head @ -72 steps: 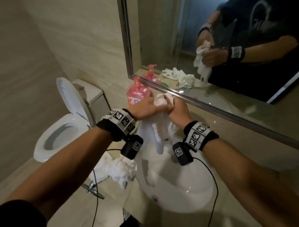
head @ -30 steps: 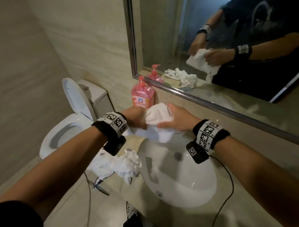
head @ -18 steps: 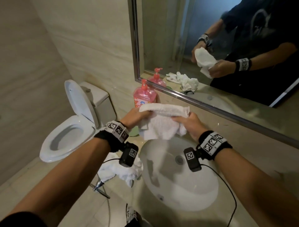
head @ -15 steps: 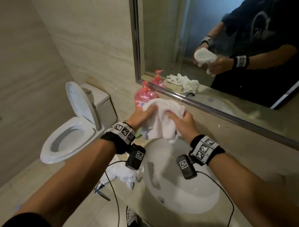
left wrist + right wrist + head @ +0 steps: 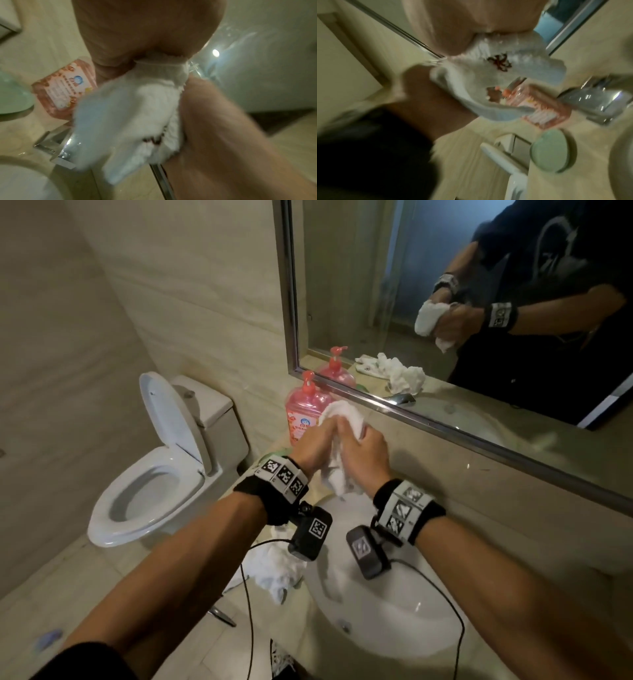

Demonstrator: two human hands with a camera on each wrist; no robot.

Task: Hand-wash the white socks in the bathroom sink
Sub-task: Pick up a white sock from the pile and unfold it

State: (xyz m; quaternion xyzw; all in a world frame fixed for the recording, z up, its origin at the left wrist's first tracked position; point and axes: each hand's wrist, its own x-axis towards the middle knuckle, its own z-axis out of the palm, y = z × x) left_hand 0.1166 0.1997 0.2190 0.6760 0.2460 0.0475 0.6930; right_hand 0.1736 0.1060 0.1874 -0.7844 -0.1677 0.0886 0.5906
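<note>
A white sock (image 5: 344,419) with a small dark logo (image 5: 500,62) is bunched between both my hands above the far rim of the white sink (image 5: 387,628). My left hand (image 5: 317,445) grips its left side and my right hand (image 5: 364,455) grips its right side, palms close together. The sock's lower end hangs out below the hands (image 5: 337,481). In the left wrist view the sock (image 5: 130,116) fills the middle; in the right wrist view the sock (image 5: 488,75) is blurred. More white socks (image 5: 277,570) lie heaped on the counter left of the sink.
A pink soap pump bottle (image 5: 305,409) stands behind my hands against the mirror (image 5: 445,302). The chrome tap (image 5: 56,147) sits left of the sink, near a pale green dish (image 5: 553,150). A toilet (image 5: 150,481) with raised lid is at the left.
The sock was stretched wide between my hands; now both hands have come together and bunched it up. The view has shifted slightly.
</note>
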